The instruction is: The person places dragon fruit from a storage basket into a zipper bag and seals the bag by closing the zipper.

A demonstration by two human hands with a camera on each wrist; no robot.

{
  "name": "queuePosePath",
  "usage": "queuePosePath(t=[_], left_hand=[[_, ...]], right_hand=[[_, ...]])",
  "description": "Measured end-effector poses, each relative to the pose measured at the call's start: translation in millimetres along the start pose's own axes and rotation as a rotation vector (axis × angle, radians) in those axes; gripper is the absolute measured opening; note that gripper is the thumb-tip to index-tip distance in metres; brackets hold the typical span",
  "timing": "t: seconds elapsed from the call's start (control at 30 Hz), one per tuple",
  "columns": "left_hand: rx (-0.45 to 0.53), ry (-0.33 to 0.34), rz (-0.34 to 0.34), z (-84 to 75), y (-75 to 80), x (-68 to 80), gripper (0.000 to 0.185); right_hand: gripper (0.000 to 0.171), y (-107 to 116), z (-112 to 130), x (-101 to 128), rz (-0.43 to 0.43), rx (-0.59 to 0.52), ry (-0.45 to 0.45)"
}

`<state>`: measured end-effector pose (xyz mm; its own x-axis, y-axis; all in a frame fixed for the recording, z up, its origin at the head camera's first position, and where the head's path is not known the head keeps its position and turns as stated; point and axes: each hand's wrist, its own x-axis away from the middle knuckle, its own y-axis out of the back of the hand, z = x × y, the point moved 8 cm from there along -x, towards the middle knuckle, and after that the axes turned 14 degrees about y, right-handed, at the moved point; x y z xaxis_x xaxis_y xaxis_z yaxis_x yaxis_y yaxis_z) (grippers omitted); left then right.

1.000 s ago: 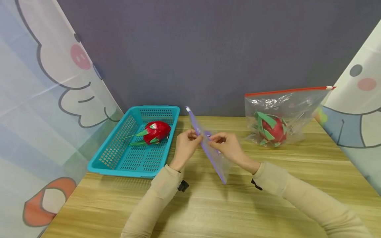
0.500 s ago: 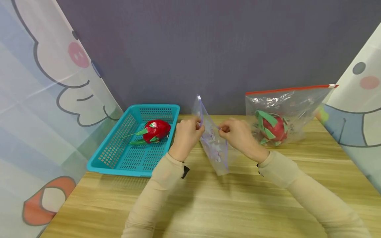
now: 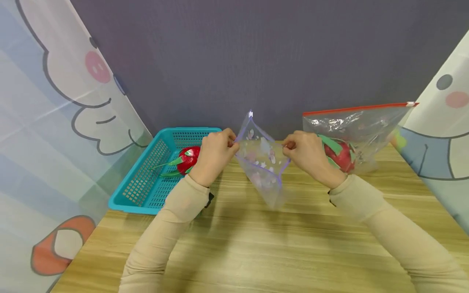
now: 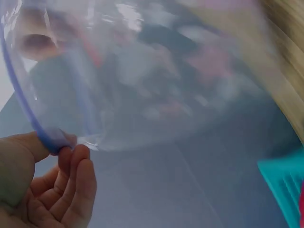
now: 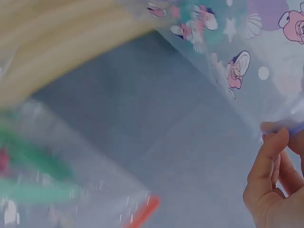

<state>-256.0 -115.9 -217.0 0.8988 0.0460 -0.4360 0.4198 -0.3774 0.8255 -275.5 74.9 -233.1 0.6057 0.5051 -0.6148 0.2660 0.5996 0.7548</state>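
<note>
We've got the purple zip bag (image 3: 263,162) pinched at both rims, left hand (image 3: 214,156) and right hand (image 3: 309,156). Looks thin, floppy, slippery; grip the stiff zip strip.

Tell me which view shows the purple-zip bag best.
The head view: the whole purple-zip bag shows, its mouth pulled open between the left hand and right hand. The left wrist view gives only a blurred close-up of its rim and film; the right wrist view only a printed patch.
</note>
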Motion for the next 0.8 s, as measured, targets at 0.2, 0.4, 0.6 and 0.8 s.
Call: queuePosePath(t=[0.2, 0.4, 0.6, 0.8], left_hand=[[0.067, 0.034, 0.016, 35.6, 4.7, -5.7, 0.007], [0.259, 0.138, 0.106, 72.4, -6.7, 5.5, 0.006], [0.338, 0.182, 0.258, 83.1, -18.6, 17.2, 0.01], [0.327, 0.278, 0.42, 83.1, -25.0, 27.3, 0.01]], right_hand=[[0.009, 42.4, -12.5, -11.5, -0.11, -0.004, -0.014], [0.006, 56.2, -11.1, -16.8, -0.179, -0.074, 0.033], [0.004, 44.3, -16.4, -19.2, -0.131, -0.148, -0.013], [0.01, 27.6, -27.2, -18.5, -0.052, -0.227, -0.102]])
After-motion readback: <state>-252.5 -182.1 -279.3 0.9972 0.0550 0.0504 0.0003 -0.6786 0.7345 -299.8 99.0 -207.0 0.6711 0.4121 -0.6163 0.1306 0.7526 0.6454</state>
